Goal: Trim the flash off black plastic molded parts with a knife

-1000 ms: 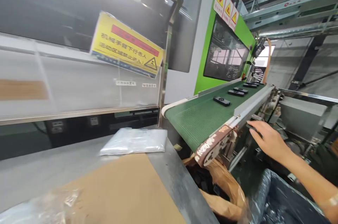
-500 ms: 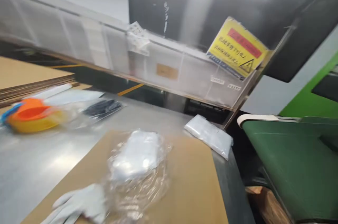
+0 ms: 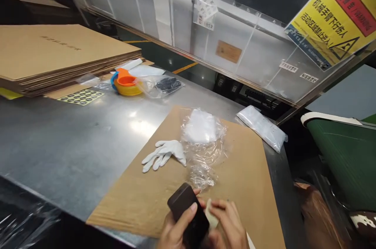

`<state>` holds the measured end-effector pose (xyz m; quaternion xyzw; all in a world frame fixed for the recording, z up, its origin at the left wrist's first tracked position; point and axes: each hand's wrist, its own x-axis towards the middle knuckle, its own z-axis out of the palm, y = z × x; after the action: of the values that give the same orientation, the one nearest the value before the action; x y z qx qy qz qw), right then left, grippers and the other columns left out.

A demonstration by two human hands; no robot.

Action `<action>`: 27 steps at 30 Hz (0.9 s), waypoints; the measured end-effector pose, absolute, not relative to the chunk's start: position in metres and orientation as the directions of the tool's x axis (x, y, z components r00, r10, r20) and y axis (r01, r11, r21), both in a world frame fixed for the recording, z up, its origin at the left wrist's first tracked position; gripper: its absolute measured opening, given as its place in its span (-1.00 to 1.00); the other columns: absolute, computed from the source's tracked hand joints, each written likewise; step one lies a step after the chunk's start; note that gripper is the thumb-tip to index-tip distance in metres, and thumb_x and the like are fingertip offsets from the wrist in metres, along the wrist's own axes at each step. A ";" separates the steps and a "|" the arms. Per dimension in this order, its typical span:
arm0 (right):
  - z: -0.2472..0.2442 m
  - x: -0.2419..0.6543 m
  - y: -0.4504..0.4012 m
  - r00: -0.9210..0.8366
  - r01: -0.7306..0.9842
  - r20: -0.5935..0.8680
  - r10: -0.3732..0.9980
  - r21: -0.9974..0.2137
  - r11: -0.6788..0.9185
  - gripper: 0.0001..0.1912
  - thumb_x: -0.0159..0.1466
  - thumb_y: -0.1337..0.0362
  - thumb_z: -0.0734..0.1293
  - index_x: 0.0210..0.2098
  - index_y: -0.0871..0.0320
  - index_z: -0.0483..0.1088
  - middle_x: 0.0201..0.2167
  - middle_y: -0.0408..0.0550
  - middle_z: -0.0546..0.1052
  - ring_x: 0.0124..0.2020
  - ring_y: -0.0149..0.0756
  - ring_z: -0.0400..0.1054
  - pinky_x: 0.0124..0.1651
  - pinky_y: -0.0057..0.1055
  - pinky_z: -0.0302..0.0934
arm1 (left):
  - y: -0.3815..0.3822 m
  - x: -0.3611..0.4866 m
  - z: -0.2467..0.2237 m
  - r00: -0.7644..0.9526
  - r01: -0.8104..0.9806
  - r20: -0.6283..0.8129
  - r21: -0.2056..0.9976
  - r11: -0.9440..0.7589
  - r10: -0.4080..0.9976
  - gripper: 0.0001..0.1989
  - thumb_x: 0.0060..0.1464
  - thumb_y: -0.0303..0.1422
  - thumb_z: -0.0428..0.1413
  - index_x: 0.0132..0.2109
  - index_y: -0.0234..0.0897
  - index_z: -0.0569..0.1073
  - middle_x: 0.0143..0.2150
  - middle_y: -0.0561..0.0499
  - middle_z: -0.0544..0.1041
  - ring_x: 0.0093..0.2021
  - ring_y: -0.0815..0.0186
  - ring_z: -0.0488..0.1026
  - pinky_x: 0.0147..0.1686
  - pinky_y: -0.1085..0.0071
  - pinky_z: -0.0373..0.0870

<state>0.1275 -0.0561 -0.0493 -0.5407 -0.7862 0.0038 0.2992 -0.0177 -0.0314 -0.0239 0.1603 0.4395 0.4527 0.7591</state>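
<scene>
At the bottom of the view, my left hand (image 3: 176,231) grips a dark, phone-like rectangular block (image 3: 188,212) with rounded corners, thumb along its side. It tilts over the cardboard's near edge. Close beside it, my right hand (image 3: 232,221) pinches a small pale cream piece (image 3: 210,214); its kind is unclear and the fingers partly cover it. Ahead lies a white glove (image 3: 167,154), flat on the brown cardboard sheet (image 3: 141,202). Right of the glove is a crumpled clear plastic bag (image 3: 205,155) with a white stack (image 3: 201,127) in or under it.
Cardboard sheets (image 3: 64,49) are piled at the left, near a sticker sheet (image 3: 80,97) and orange and yellow tape rolls (image 3: 127,84). A bagged dark item (image 3: 168,83) lies beside them. A white packet (image 3: 263,127) sits by a green conveyor (image 3: 340,155). A clear barrier (image 3: 182,26) runs behind.
The view has swung left and down, showing more of the metal table and the cardboard pile. Both hands, with the dark block and pale piece, have come into view at the bottom.
</scene>
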 end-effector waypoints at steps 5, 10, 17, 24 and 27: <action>-0.083 0.125 -0.053 -0.213 0.945 0.474 0.854 -0.124 0.304 -0.62 0.31 0.17 0.11 0.02 0.17 0.33 -0.25 0.19 0.47 -0.26 0.00 0.38 -0.31 -0.09 0.36 | -0.037 -0.073 -0.024 0.109 -0.253 -0.186 0.945 0.208 0.976 -0.75 -0.06 -0.24 0.16 -0.22 -0.28 0.50 -0.41 0.00 0.50 -0.41 0.29 0.38 -0.39 0.42 0.29; -0.032 0.114 -0.063 -0.278 0.829 0.372 0.886 -0.373 0.417 -0.49 0.26 0.27 0.24 0.20 0.13 0.15 -0.08 0.08 0.43 -0.08 -0.17 0.37 -0.12 -0.34 0.34 | -0.036 -0.098 -0.017 0.352 0.118 0.135 0.975 -0.187 0.926 -0.90 -0.08 -0.39 0.08 -0.37 -0.32 0.46 -0.51 -0.02 0.43 -0.47 0.29 0.35 -0.44 0.40 0.23; 0.031 0.061 -0.068 -0.543 0.487 0.487 0.684 -0.480 0.729 -0.50 0.29 0.25 0.21 0.21 0.15 0.14 -0.17 0.09 0.41 -0.19 -0.24 0.32 -0.19 -0.31 0.31 | -0.048 -0.105 -0.021 0.424 0.218 0.213 0.919 -0.328 0.880 -0.79 0.02 -0.36 -0.04 -0.55 -0.26 0.31 -0.60 -0.02 0.40 -0.54 0.31 0.30 -0.49 0.39 0.18; 0.023 0.058 -0.082 -0.512 0.530 0.463 0.724 -0.494 0.690 -0.46 0.23 0.38 0.23 0.21 0.14 0.14 -0.16 0.09 0.39 -0.20 -0.25 0.29 -0.22 -0.32 0.30 | -0.059 -0.115 -0.014 0.502 0.231 0.125 0.934 -0.273 0.856 -0.87 -0.02 -0.41 0.01 -0.46 -0.26 0.41 -0.52 -0.06 0.48 -0.48 0.26 0.36 -0.43 0.37 0.21; 0.026 0.054 -0.085 -0.542 0.496 0.456 0.705 -0.504 0.707 -0.45 0.24 0.35 0.23 0.22 0.12 0.12 -0.17 0.07 0.39 -0.22 -0.25 0.28 -0.25 -0.33 0.30 | -0.063 -0.116 -0.012 0.541 0.215 0.113 0.940 -0.266 0.834 -0.83 0.00 -0.43 0.01 -0.52 -0.25 0.37 -0.56 -0.04 0.45 -0.50 0.27 0.33 -0.43 0.37 0.19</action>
<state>0.0543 -0.0849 0.0257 -0.3478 -0.8635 0.1596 0.3285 -0.1164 -0.0631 -0.0121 0.7298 0.3593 0.3173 0.4876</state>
